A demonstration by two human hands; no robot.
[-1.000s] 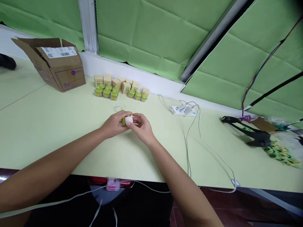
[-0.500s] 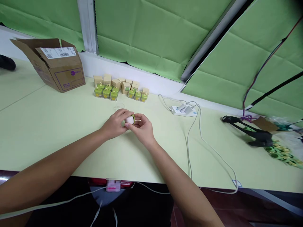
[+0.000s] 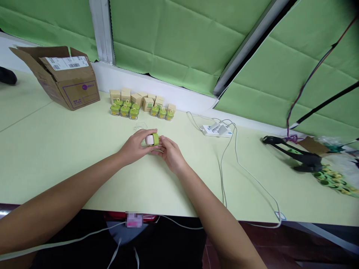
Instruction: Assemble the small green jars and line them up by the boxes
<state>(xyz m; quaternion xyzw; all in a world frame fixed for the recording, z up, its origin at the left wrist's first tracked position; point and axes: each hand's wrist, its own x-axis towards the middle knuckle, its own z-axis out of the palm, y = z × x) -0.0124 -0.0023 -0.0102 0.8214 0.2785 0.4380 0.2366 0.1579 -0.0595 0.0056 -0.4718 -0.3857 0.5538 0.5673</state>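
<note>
Over the middle of the table, both hands hold a small rounded white case with a green sleeve around one end. My left hand is closed about the white end, its index finger along the top and its thumb side below. My right hand pinches at the green end, where a small loop seems to stick out. Just behind the hands lies a thin clear piece, too faint to name. Further back stand several small clear boxes with green lids and yellow loop handles.
Small tan cartons line the wall behind the lidded boxes. An open cardboard box stands at the back left. To the right, a white power strip trails cables across the table. A black stand-like object and green pieces lie far right.
The white case has turned in my hands, so more of the green sleeve shows. My right thumb has moved from the case's front to the green end.
</note>
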